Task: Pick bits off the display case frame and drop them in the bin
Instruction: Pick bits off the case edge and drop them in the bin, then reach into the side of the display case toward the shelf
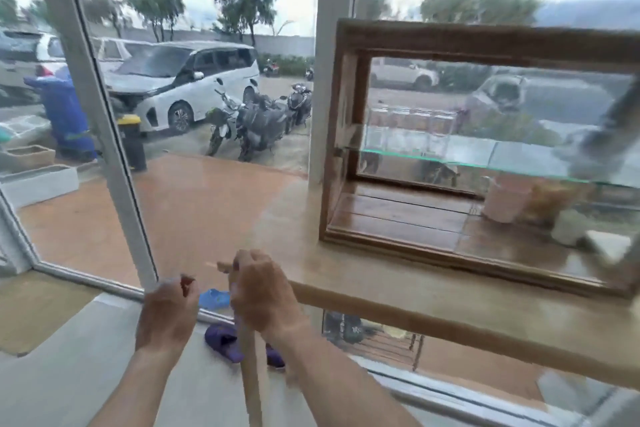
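Wooden display case point(485, 42) lengthwise along counter; left fingers point(185, 284) pinching reddish bit, right hand point(259, 291) fisted.

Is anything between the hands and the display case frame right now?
Nothing visible blocks it. The left hand and right hand are at the counter's near corner, and only bare counter lies between them and the display case frame.

A wooden display case point(485, 156) stands on a counter point(346, 274) to the right, against the window point(207, 114). Both hands point(256, 291) meet at the counter's near left corner. On the floor below them lie slippers point(225, 340). Beyond the glass, cars point(180, 80) and motorbikes point(256, 121) are parked.
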{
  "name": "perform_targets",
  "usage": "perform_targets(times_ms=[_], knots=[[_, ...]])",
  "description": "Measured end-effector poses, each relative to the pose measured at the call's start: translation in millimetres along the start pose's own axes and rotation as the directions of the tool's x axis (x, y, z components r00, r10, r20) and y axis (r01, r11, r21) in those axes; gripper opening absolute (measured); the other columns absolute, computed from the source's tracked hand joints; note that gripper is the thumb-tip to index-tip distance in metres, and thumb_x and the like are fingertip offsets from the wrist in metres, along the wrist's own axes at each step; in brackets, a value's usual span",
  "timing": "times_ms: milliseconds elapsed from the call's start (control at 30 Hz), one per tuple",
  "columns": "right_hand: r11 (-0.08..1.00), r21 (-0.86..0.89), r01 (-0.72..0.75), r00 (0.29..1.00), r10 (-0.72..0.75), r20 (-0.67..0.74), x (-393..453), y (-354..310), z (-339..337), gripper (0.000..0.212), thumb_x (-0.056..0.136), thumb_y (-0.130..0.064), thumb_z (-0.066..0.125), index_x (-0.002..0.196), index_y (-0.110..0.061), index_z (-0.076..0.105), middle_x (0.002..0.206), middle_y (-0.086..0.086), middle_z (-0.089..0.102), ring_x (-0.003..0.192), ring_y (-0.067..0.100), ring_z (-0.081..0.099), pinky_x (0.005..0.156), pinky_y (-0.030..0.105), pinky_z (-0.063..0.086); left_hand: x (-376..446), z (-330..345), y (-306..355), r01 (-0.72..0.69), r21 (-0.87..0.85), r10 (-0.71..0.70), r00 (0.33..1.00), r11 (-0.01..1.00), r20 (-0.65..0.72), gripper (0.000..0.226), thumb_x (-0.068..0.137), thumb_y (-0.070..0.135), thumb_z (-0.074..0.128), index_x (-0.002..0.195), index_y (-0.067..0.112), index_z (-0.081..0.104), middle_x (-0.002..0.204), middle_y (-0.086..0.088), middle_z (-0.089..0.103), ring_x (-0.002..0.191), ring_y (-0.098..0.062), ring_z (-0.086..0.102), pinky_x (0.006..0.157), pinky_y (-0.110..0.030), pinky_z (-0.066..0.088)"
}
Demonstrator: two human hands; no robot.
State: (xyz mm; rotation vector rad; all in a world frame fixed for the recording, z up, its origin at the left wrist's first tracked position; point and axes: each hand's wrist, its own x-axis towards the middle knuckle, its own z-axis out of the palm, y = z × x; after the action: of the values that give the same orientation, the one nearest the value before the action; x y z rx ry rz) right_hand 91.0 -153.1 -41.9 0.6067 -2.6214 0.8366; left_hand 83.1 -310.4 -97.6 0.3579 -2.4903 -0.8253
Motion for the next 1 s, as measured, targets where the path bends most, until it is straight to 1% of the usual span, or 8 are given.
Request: perform_targets(times_ms=[233,433,500,600,700,767,833,1000], knots=[[0.988,-0.077,-0.132,0.977,0.117,-0.175,-28,74,-100,0.028,0.080,0.002,0.044,0.105,-0.003,0.057,0.104,0.021,0.063,0.096,0.037,0.060,0.083,0.040,0.050,-12,39,117,-0.255,-0.074,0.258,0.965,0.964,0.044,0.003,0.082,0.005,0.064,0.080,0.007,0.065,0.077,-0.020,0.067,0.075,-0.039,0.064,0.067,-0.043,0.050],[0.949,-0.200,-0.243,0.928,0.167,-0.332,-63,144,-198,0.020,0.082,0.000,0.047,0.097,-0.006,0.058,0.098,0.014,0.063,0.092,0.032,0.058,0.084,0.038,0.049,-30,85,191,-0.408,-0.074,0.415,0.897,0.910,0.151,0.005,0.085,0.016,0.060,0.081,0.014,0.063,0.082,-0.010,0.067,0.077,-0.030,0.063,0.067,-0.039,0.054],[0.925,-0.237,-0.297,0.881,0.170,-0.442,-74,171,-236,0.023,0.080,-0.001,0.051,0.101,-0.008,0.058,0.105,0.014,0.059,0.098,0.033,0.057,0.086,0.040,0.048,-35,98,206,-0.461,-0.071,0.466,0.869,0.885,0.169,0.007,0.085,0.016,0.060,0.080,0.013,0.065,0.083,-0.010,0.068,0.078,-0.028,0.063,0.069,-0.039,0.054],[0.869,-0.245,-0.431,0.745,0.189,-0.639,-92,205,-295,0.038,0.078,0.000,0.054,0.114,-0.010,0.051,0.118,0.019,0.047,0.111,0.038,0.047,0.094,0.047,0.043,-44,115,217,-0.485,-0.031,0.478,0.848,0.874,0.230,0.010,0.087,0.022,0.058,0.086,0.014,0.065,0.089,-0.007,0.068,0.085,-0.025,0.062,0.076,-0.038,0.053],[0.835,-0.118,-0.538,0.590,0.273,-0.760,-106,227,-347,0.047,0.078,-0.003,0.052,0.122,-0.015,0.040,0.135,0.018,0.034,0.121,0.039,0.039,0.100,0.050,0.039,-51,127,217,-0.478,-0.037,0.468,0.837,0.878,0.283,0.013,0.090,0.026,0.053,0.091,0.017,0.062,0.097,-0.005,0.066,0.090,-0.021,0.058,0.083,-0.034,0.051],[0.841,-0.002,-0.541,0.517,0.330,-0.790,-115,234,-376,0.049,0.075,-0.011,0.049,0.123,-0.012,0.039,0.138,0.017,0.031,0.125,0.038,0.038,0.104,0.048,0.035,-50,133,214,-0.478,-0.059,0.474,0.831,0.876,0.291,0.014,0.091,0.026,0.050,0.096,0.018,0.060,0.101,-0.004,0.066,0.096,-0.021,0.057,0.089,-0.035,0.049],[0.834,0.054,-0.549,0.500,0.380,-0.779,-124,244,-403,0.048,0.073,-0.016,0.044,0.120,-0.007,0.041,0.138,0.020,0.033,0.127,0.035,0.036,0.107,0.045,0.031,-49,136,211,-0.476,-0.080,0.478,0.829,0.876,0.290,0.020,0.093,0.025,0.046,0.105,0.018,0.059,0.109,-0.002,0.064,0.106,-0.021,0.054,0.097,-0.037,0.044],[0.791,0.015,-0.611,0.533,0.425,-0.732,-132,268,-434,0.053,0.079,-0.027,0.050,0.130,-0.013,0.039,0.144,0.019,0.036,0.134,0.037,0.031,0.113,0.055,0.025,-50,138,205,-0.532,-0.079,0.528,0.791,0.843,0.310,0.037,0.096,0.026,0.034,0.126,0.013,0.053,0.127,-0.003,0.056,0.120,-0.018,0.049,0.107,-0.038,0.037]])
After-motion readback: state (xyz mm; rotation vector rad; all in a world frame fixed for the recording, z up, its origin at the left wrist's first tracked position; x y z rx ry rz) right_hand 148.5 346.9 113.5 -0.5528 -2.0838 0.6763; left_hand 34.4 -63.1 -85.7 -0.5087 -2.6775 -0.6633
